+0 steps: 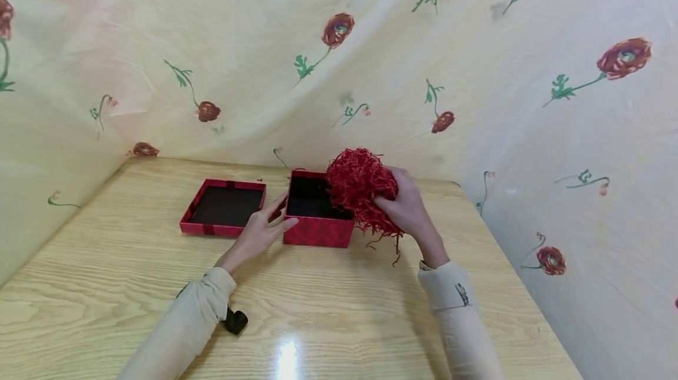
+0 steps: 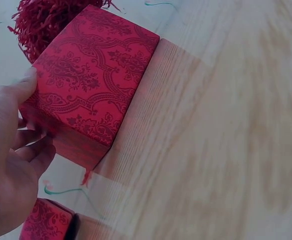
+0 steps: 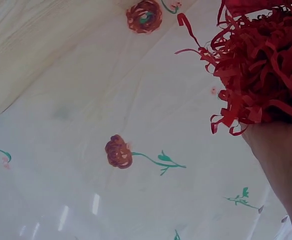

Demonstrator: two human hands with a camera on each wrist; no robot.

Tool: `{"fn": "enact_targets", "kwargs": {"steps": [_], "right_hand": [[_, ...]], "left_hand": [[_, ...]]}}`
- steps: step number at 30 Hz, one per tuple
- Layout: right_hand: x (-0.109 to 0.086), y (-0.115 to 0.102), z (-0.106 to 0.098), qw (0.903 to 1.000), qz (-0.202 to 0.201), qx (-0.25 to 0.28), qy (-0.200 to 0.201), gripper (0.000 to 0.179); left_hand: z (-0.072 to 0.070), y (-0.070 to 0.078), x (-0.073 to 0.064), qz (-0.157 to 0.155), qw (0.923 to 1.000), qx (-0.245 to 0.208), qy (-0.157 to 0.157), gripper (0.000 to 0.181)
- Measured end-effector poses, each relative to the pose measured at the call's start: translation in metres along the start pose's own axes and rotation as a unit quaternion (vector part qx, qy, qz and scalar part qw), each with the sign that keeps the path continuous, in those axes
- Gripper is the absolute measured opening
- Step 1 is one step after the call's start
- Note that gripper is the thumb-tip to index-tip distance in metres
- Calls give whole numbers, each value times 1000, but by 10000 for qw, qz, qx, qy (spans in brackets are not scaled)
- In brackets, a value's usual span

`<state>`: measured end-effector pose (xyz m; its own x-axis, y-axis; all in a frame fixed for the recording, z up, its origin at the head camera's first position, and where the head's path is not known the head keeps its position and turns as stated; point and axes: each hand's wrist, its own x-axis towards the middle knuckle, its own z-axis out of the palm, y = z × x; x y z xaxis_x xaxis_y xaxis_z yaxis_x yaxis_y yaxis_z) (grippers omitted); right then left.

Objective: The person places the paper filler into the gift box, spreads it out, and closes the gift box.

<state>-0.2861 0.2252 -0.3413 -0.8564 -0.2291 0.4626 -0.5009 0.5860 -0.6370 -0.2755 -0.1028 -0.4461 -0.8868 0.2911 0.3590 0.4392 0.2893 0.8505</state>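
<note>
Over box rim point(image 1: 318, 219), right hand point(image 1: 406, 203) clutching shreds point(image 1: 360, 183), fingertips seemingly buried, left hand point(image 1: 258, 233) spread on left edge point(image 1: 286, 233).

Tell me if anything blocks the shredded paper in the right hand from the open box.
Nothing visible does. The right hand grips the shredded paper at the right side of the open box. The left hand is at the box's left side, out of the way.
</note>
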Motion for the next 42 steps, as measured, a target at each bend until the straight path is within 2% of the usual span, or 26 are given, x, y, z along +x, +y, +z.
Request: {"fn": "enact_targets", "kwargs": {"steps": [9,20,25,32,42], "right_hand": [[13,-6,11,9991,-187,-161,-349,60],[21,-9,22,9975,-49,-169,-690,62],[26,-9,26,9964,-126,-259,-797,62],[31,-8,31,9958,-245,-302,-826,61],[33,-10,39,9948,-468,-334,-839,62]], "left_hand": [[0,-1,1,-33,10000,90,22,73],[-1,0,-2,-28,10000,9,17,71],[-1,0,-1,-3,10000,-51,24,71],[-1,-1,0,17,10000,-24,10,71],[-1,0,-1,-131,9998,-130,-37,72]]}}
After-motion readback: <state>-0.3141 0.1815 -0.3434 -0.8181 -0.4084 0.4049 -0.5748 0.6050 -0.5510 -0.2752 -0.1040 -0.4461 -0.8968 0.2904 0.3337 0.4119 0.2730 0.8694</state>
